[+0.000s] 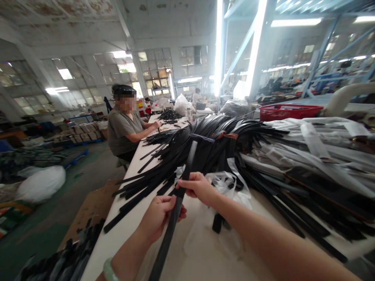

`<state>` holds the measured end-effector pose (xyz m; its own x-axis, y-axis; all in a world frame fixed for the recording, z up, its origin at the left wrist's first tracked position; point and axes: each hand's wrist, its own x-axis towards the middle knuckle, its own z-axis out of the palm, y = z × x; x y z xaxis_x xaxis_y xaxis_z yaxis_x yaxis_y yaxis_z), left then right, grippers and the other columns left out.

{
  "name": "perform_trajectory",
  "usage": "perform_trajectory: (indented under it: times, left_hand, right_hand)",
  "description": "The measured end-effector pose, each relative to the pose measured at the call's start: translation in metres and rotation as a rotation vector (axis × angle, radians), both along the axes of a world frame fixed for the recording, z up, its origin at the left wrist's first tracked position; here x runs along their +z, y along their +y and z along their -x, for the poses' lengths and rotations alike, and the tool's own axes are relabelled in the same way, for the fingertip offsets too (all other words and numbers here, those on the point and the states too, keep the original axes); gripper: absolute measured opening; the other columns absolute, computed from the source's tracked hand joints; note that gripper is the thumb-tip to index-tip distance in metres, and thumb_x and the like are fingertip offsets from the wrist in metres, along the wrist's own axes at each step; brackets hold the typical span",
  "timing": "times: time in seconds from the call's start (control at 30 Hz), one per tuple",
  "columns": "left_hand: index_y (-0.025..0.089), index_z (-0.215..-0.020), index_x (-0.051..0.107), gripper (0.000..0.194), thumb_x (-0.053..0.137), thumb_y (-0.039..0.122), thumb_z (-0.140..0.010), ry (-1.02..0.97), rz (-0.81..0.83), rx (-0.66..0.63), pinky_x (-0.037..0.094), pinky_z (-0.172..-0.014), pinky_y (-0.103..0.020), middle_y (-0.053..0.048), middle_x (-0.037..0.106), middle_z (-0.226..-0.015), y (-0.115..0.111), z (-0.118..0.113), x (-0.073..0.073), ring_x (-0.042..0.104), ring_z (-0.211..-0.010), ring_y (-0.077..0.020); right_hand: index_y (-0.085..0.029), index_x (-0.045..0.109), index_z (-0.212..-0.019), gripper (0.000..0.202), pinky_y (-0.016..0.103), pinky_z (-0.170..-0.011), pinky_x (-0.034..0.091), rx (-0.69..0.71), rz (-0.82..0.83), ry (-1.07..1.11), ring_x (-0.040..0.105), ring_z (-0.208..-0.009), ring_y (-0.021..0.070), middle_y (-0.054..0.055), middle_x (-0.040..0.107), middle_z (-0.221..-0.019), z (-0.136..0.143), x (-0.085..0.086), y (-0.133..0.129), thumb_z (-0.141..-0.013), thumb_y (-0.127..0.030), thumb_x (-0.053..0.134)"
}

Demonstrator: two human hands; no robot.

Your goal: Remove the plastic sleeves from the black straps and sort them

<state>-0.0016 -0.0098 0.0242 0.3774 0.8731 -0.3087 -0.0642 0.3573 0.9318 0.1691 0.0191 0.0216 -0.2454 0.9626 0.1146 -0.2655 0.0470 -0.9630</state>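
A long, flat black strap (167,234) runs slantwise through both of my hands above the white table. My left hand (159,216) grips it lower down, thumb on top and fingers curled beneath. Just above, my right hand (197,188) pinches the same strap between thumb and fingers. Its upper end reaches up toward a big heap of similar black straps (205,156), some tied into bundles with cloth strips. Crumpled clear plastic (227,183) lies beside my right hand.
The white table (140,224) stretches away from me. A seated person (124,125) works at its left edge. Plastic-wrapped straps (319,152) pile up at right, with a red basket (288,112) behind. More black strips (70,253) stand low at left, next to cardboard (93,207).
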Motion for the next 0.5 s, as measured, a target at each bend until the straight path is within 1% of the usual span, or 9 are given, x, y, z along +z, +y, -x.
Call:
perform_trajectory:
  times: [0.07, 0.1, 0.13, 0.2, 0.27, 0.3, 0.37, 0.43, 0.5]
  left_hand:
    - [0.005, -0.079, 0.068, 0.052, 0.082, 0.052, -0.061, -0.008, -0.013, 0.027, 0.049, -0.059, -0.024, -0.017, 0.069, -0.074, 0.001, 0.001, -0.001, 0.065, -0.062, -0.0193]
    - [0.005, -0.079, 0.068, 0.052, 0.081, 0.053, -0.061, 0.008, -0.019, 0.020, 0.049, -0.059, -0.024, -0.017, 0.069, -0.074, 0.002, 0.002, -0.001, 0.065, -0.062, -0.0193]
    - [0.005, -0.078, 0.068, 0.053, 0.080, 0.054, -0.062, 0.039, -0.025, -0.001, 0.048, -0.058, -0.023, -0.017, 0.069, -0.074, 0.002, 0.003, -0.001, 0.065, -0.062, -0.0195]
    - [0.005, -0.075, 0.068, 0.053, 0.077, 0.056, -0.064, 0.128, -0.035, -0.069, 0.043, -0.052, -0.021, -0.018, 0.069, -0.075, 0.002, 0.004, 0.000, 0.065, -0.062, -0.0202]
    - [0.004, -0.073, 0.068, 0.053, 0.075, 0.057, -0.065, 0.191, -0.051, -0.112, 0.041, -0.050, -0.020, -0.019, 0.069, -0.076, 0.001, 0.004, 0.000, 0.065, -0.062, -0.0205]
    - [0.005, -0.074, 0.068, 0.054, 0.075, 0.057, -0.065, 0.193, -0.062, -0.103, 0.042, -0.051, -0.021, -0.018, 0.069, -0.077, 0.001, 0.004, 0.000, 0.065, -0.062, -0.0204]
    - [0.005, -0.075, 0.068, 0.054, 0.076, 0.058, -0.064, 0.167, -0.078, -0.046, 0.046, -0.057, -0.024, -0.017, 0.069, -0.076, 0.001, 0.003, -0.001, 0.065, -0.062, -0.0201]
    - [0.006, -0.078, 0.068, 0.055, 0.076, 0.059, -0.062, 0.150, -0.093, -0.006, 0.047, -0.060, -0.026, -0.015, 0.069, -0.075, 0.003, 0.003, -0.002, 0.064, -0.062, -0.0202]
    - [0.008, -0.079, 0.068, 0.057, 0.075, 0.062, -0.062, 0.167, -0.098, -0.023, 0.046, -0.057, -0.026, -0.014, 0.069, -0.073, 0.004, 0.004, -0.003, 0.064, -0.061, -0.0205]
  right_hand:
    - [-0.011, 0.066, -0.066, 0.041, 0.019, -0.035, 0.016, 0.117, -0.001, -0.091, 0.034, -0.035, 0.0037, -0.004, 0.049, -0.043, 0.005, -0.004, -0.003, -0.065, -0.051, 0.075]
    - [-0.011, 0.068, -0.069, 0.042, 0.019, -0.036, 0.016, 0.124, -0.002, -0.112, 0.033, -0.035, 0.0034, -0.004, 0.048, -0.042, 0.006, -0.006, -0.003, -0.067, -0.052, 0.074]
    - [-0.010, 0.069, -0.073, 0.043, 0.019, -0.036, 0.015, 0.088, -0.001, -0.101, 0.031, -0.035, 0.0031, -0.006, 0.045, -0.041, 0.005, -0.006, -0.001, -0.068, -0.054, 0.072]
    - [-0.011, 0.070, -0.075, 0.044, 0.019, -0.037, 0.013, -0.062, -0.005, -0.018, 0.027, -0.036, 0.0031, -0.008, 0.039, -0.039, 0.001, -0.006, 0.005, -0.069, -0.054, 0.071]
    - [-0.011, 0.067, -0.068, 0.043, 0.020, -0.036, 0.012, -0.192, -0.013, 0.067, 0.027, -0.036, 0.0037, -0.008, 0.036, -0.038, -0.005, -0.004, 0.011, -0.067, -0.053, 0.072]
    - [-0.011, 0.066, -0.065, 0.041, 0.020, -0.036, 0.012, -0.205, -0.013, 0.080, 0.027, -0.036, 0.0039, -0.008, 0.036, -0.037, -0.006, -0.004, 0.012, -0.066, -0.052, 0.073]
    - [-0.011, 0.067, -0.067, 0.036, 0.020, -0.036, 0.013, -0.109, 0.009, 0.014, 0.028, -0.035, 0.0038, -0.007, 0.040, -0.038, -0.005, -0.003, 0.009, -0.067, -0.046, 0.072]
    - [-0.011, 0.066, -0.065, 0.030, 0.019, -0.035, 0.015, 0.026, 0.017, -0.142, 0.030, -0.035, 0.0033, -0.005, 0.045, -0.039, -0.001, -0.003, 0.003, -0.069, -0.041, 0.070]
    - [-0.013, 0.063, -0.060, 0.027, 0.018, -0.035, 0.019, 0.079, 0.007, -0.267, 0.034, -0.035, 0.0034, -0.004, 0.049, -0.041, 0.003, -0.004, 0.000, -0.070, -0.038, 0.068]
